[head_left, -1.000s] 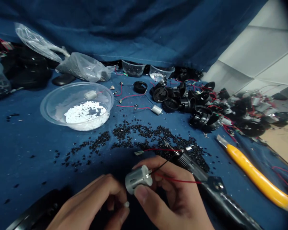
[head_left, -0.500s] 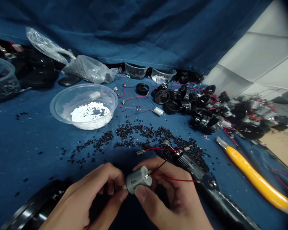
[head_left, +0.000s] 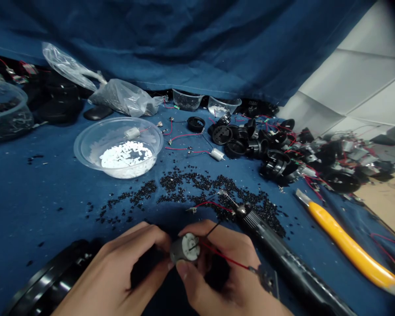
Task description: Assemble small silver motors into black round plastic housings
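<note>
Low in the head view, my right hand (head_left: 230, 272) pinches a small silver motor (head_left: 184, 248) between thumb and fingers. A red and a black wire (head_left: 224, 258) run off the motor's white end cap. My left hand (head_left: 125, 272) is closed, its thumb and fingertips pressed against the motor's left end. What the left fingers hold there is hidden. A black soldering iron (head_left: 283, 259) lies just right of my hands, tip toward a scatter of tiny black parts (head_left: 210, 186).
A clear bowl (head_left: 85, 142) of white bits sits at centre left. Black round housings and wired motors (head_left: 276, 151) pile up at the right. A yellow utility knife (head_left: 349, 248) lies at the right edge. Plastic bags (head_left: 118, 94), small cups and a black ring (head_left: 49, 285) lie around.
My left hand has closed in on the motor's left end. The motor has turned so its white end cap faces up. The view has shifted slightly left.
</note>
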Demonstrator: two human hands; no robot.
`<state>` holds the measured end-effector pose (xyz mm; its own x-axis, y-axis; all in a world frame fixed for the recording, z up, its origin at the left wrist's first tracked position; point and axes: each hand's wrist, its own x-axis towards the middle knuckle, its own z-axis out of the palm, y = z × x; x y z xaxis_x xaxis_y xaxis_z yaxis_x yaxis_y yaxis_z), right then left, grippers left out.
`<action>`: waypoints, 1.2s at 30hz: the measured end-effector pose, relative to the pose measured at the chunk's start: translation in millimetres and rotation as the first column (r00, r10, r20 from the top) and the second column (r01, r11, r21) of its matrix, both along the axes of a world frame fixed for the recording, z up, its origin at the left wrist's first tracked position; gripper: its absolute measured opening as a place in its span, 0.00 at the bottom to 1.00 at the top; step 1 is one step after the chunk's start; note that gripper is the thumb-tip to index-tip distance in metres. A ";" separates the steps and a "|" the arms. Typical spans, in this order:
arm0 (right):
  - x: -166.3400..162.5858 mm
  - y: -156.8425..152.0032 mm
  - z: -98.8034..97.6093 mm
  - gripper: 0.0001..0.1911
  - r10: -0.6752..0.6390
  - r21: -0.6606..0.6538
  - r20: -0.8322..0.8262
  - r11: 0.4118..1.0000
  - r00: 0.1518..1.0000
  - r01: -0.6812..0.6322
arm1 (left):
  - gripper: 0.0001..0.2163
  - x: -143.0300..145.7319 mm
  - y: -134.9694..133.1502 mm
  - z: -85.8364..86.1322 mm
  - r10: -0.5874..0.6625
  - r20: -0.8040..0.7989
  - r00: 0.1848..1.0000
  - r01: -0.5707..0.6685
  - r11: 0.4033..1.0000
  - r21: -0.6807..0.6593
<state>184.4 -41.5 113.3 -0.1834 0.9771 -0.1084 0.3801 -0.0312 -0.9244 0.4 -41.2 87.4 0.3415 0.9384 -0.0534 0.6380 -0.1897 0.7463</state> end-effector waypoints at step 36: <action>0.8 4.2 -9.0 0.11 0.132 -0.036 0.026 0.991 0.991 -0.131 | 0.10 -1.9 3.6 -10.8 -0.031 -0.024 0.999 0.033 0.993 0.112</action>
<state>185.2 -37.4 104.2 -0.3064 0.9404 -0.1478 0.4092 -0.0101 -0.9124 -1.5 -37.7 76.6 0.3714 0.9274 0.0441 0.6461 -0.2923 0.7050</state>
